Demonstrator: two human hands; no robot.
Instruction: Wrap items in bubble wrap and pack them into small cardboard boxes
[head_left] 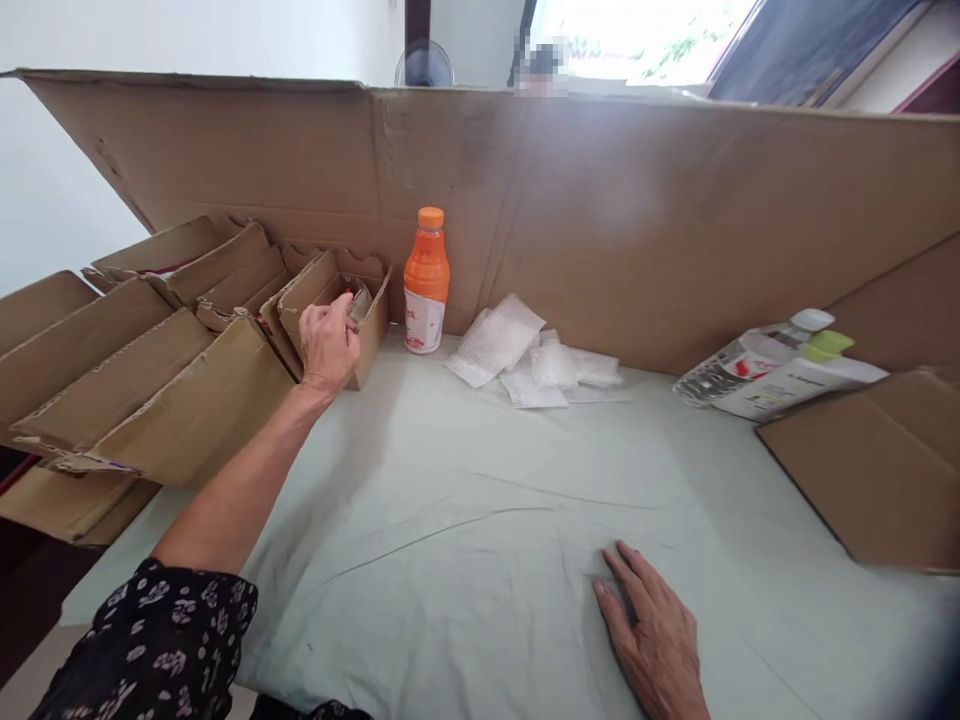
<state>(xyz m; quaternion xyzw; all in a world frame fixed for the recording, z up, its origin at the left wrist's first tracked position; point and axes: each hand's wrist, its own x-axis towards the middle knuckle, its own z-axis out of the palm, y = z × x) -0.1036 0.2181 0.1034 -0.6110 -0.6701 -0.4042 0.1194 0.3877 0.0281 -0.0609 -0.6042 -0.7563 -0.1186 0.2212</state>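
My left hand [330, 338] reaches over the near rim of a small open cardboard box [369, 350] on the left. Its fingers are bent and closed at a greyish-brown item [361, 303] inside, with a bit of red beside it; the fingertips are partly hidden, so what they grip is unclear. An orange-capped bottle [426, 285] stands upright just right of that box. My right hand [654, 635] lies palm down on the pale green cloth [480, 560], fingers stretched out, holding nothing.
More cardboard boxes [150, 380] crowd the left side. Several bubble-wrap pouches [499, 340] lie behind the cloth's middle. A clear bottle [731, 365] and a white, green-capped container [802, 385] lean at right, near a cardboard piece [870, 470]. A tall cardboard wall [637, 220] closes the back.
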